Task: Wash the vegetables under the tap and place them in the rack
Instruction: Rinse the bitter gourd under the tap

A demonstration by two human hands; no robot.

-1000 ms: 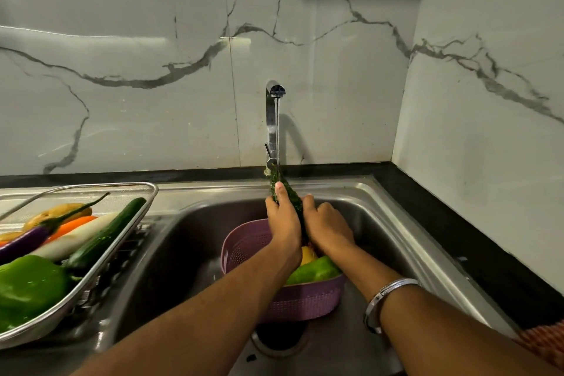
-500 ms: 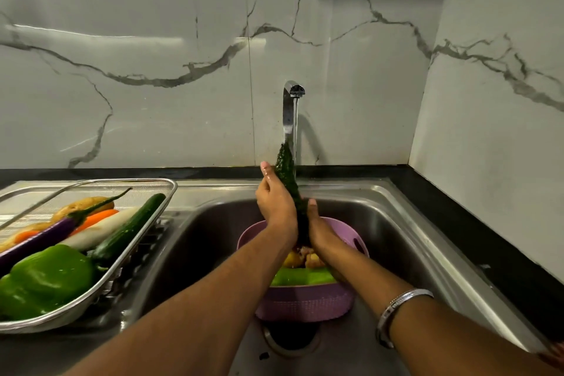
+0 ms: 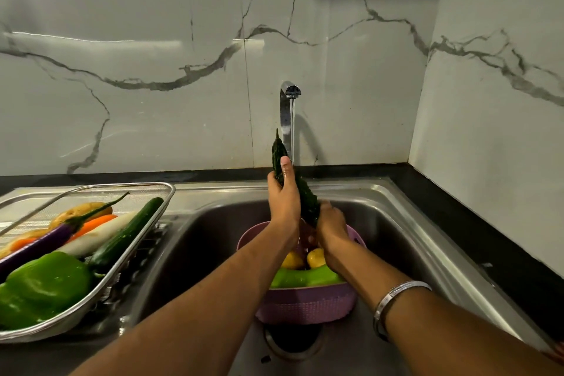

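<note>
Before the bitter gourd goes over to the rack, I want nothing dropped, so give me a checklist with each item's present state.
1. Grip: left hand and right hand both hold the bitter gourd: ok.
2. Water: the tap runs onto the gourd: ok.
3. Rinsed all round: cannot tell; the hands hide part of it.
4. Room in the metal rack: bare mesh shows at the far end, behind the cucumber: ok.
5. Path leftward over the sink: nothing in the way: ok.
6. Purple colander under the hands catches drips: ok.
</note>
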